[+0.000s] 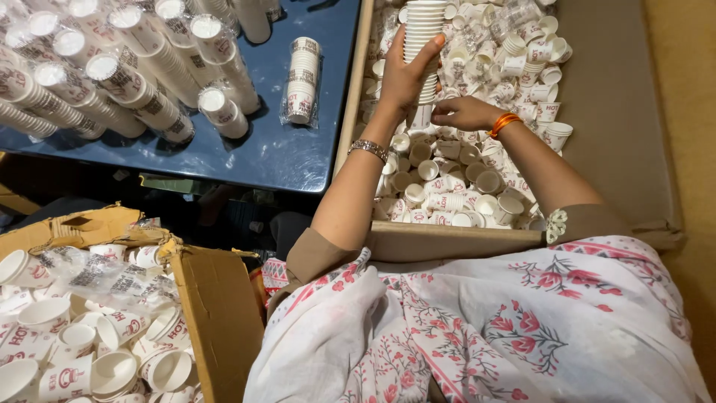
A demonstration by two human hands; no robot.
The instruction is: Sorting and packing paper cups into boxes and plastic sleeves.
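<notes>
My left hand [403, 75] grips a tall stack of white paper cups [422, 30], held upright above a big cardboard tray [611, 97] filled with several loose white paper cups with red print [477, 179]. A metal bracelet sits on that wrist. My right hand [464, 113], with an orange band at the wrist, rests just below the stack's bottom end, its fingers curled at the lowest cups. Whether it holds a cup is hidden by the fingers.
A dark blue table [283, 149] at the left carries several plastic-wrapped sleeves of cups [302, 78]. A torn cardboard box [216, 306] at the lower left holds more loose cups and empty wrappers. A floral white cloth [477, 328] covers my lap.
</notes>
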